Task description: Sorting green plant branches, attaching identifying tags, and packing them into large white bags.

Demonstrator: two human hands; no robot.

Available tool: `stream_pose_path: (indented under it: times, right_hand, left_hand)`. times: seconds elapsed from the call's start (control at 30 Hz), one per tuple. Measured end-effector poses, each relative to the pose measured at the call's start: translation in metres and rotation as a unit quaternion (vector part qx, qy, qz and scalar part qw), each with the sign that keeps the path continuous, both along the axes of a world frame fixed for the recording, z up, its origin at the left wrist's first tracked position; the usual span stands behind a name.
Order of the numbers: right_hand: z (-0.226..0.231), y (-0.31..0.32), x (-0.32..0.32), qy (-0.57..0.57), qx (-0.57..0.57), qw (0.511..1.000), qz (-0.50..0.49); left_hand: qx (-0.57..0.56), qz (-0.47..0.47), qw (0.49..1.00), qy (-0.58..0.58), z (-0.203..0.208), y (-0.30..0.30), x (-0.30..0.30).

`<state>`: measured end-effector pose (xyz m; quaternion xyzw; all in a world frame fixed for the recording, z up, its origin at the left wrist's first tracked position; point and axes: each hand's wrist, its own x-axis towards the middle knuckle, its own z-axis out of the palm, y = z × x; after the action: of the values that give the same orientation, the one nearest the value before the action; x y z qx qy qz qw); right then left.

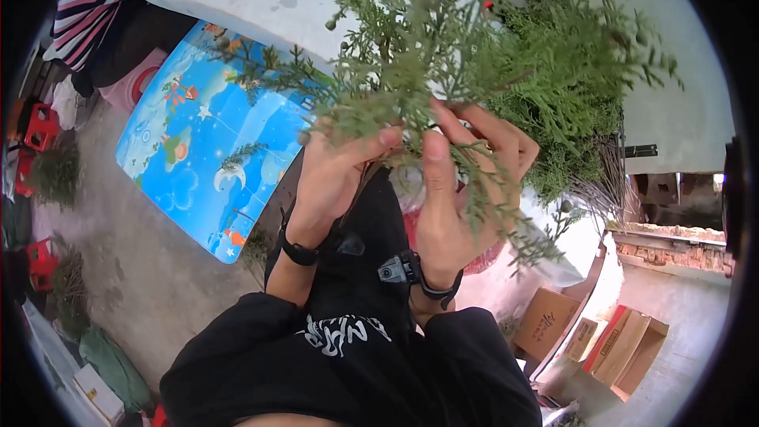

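Clearly, the care here must be in the fingertips. The green branch (403, 71) is lifted in front of the person's black shirt (261, 348), and its leafy twigs spread over both hands and hide part of them. To do this work well, I would say, the left hand (326, 178) should hold the stem firmly at one place, so that it does not turn, while the right hand (474, 182) makes the small and exact movements. It would be better not to press too hard, because such thin twigs can probably bend or lose their small round berries (330, 24). It would also help to push the loose side twigs away, since they cover the point where one needs to look.

The left grip is pinching the branch between thumb and fingers, with the thumb lying across the leaves. In the right grip, the thumb and the forefinger are near each other beside a small dark piece (434, 126), but the leaves disturb the view, and I cannot tell whether they are really pressed on something. The other right fingers are curved and a little apart. Both forearms rise from below, with the wrists well bent toward the middle, and each wears a black band (299, 253). Beyond the right hand there is a heap of green cuttings (553, 95).
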<state>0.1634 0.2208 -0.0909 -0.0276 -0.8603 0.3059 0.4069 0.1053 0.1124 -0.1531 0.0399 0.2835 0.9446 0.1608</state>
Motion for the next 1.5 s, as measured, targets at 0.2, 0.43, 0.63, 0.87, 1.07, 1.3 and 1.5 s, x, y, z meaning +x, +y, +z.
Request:
stream_pose_path:
  times: [0.2,0.43,0.63,0.87,1.07,1.3,1.5]
  right_hand:
    - [-0.042,0.026,-0.005,0.090,-0.543,0.795,0.254]
    - [-0.081,0.045,-0.001,0.057,-0.544,0.814,0.195]
    - [-0.087,0.045,-0.001,0.132,-0.632,0.658,0.388]
    - [-0.074,0.030,-0.007,0.113,-0.596,0.708,0.362]
    - [-0.088,0.035,0.001,0.082,-0.631,0.653,0.412]
    - [-0.108,0.056,-0.011,0.095,-0.708,0.513,0.476]
    - [-0.102,0.046,-0.033,0.114,-0.704,0.533,0.455]
  left_hand:
    - [-0.050,-0.004,0.999,0.003,0.005,-0.001,0.000]
    - [-0.019,0.067,0.997,0.030,0.001,0.007,0.009]
    - [-0.047,0.155,0.983,0.090,-0.003,0.004,0.010]
    - [0.005,0.116,0.991,0.073,0.001,0.002,0.012]
    - [-0.109,0.092,0.985,0.094,0.007,-0.003,0.017]
    - [-0.204,0.229,0.929,0.206,-0.004,0.014,0.039]
    - [-0.173,0.201,0.945,0.190,-0.013,0.020,0.047]
